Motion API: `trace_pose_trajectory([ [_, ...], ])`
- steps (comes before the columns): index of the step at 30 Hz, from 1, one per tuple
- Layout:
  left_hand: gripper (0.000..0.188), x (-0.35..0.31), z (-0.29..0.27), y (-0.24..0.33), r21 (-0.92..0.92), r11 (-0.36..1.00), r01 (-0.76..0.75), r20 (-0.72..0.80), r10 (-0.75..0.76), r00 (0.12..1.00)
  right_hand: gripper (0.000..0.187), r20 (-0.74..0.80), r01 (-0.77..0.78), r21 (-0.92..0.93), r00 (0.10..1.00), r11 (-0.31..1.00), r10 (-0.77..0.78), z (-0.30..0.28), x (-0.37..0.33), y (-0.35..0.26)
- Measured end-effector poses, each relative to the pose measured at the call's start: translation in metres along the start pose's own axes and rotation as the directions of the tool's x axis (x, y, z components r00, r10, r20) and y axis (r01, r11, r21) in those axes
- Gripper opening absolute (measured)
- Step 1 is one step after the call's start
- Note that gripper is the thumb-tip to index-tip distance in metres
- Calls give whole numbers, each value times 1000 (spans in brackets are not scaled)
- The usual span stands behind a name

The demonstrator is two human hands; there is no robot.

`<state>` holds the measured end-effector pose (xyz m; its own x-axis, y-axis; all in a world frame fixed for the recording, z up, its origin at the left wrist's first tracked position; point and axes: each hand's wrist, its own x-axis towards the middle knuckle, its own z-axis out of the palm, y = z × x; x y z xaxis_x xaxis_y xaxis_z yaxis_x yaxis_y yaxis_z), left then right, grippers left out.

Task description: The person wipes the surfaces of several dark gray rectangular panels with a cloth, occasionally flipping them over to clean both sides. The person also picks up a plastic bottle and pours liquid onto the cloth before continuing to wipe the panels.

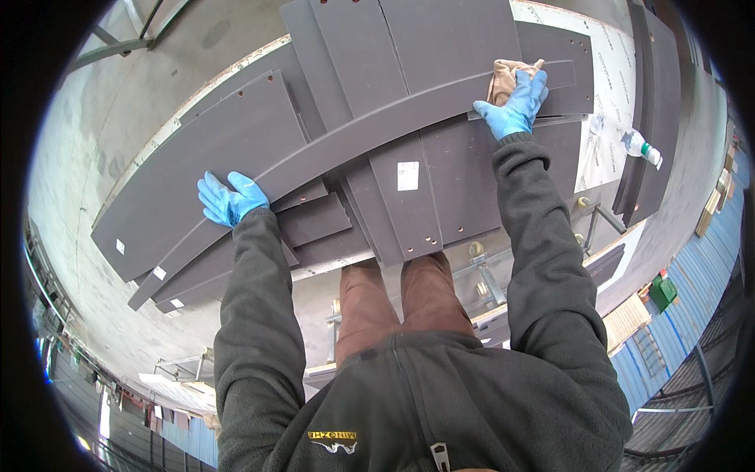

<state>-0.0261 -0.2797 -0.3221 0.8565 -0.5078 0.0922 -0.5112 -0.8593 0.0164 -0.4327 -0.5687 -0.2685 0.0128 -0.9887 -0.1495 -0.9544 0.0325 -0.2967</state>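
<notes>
A long, narrow dark grey panel (354,141) lies across a stack of wider dark panels in front of me. My left hand (228,198), in a blue glove, rests with outstretched fingers on the panel's left part. Toward its right end, my right hand (517,104), also blue-gloved, holds a crumpled beige cloth (507,77) against the surface. Part of the cloth is hidden under the fingers. Beneath the strip, a wide panel (407,204) bears a white label (407,176), and another large panel (204,145) lies at the left.
A clear plastic bottle (638,146) with a green band lies at the right on white printed sheeting (609,75). Beyond it stand more dark panels (653,110). Wheeled metal framing (489,285) shows near my legs. A green bin (662,293) is farther right.
</notes>
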Motion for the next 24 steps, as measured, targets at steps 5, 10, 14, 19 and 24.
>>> trace_pose_trajectory([
  [5,63,0,1,-1,4,1000,4,14,-4,1000,110,64,-179,-19,982,984,180,-2,0,-3],
  [10,63,-1,4,-2,1,1000,-2,-3,2,1000,110,71,-157,-68,984,985,162,2,0,-6],
  [14,63,0,2,0,-9,1000,13,15,-13,1000,108,9,-162,-26,987,986,162,4,5,-12],
  [19,66,1,-5,2,-34,999,14,76,-12,997,110,36,-223,-124,973,967,229,3,7,-20],
  [24,65,1,-8,4,-37,998,59,125,-54,991,112,18,-265,-42,964,963,266,4,8,-22],
])
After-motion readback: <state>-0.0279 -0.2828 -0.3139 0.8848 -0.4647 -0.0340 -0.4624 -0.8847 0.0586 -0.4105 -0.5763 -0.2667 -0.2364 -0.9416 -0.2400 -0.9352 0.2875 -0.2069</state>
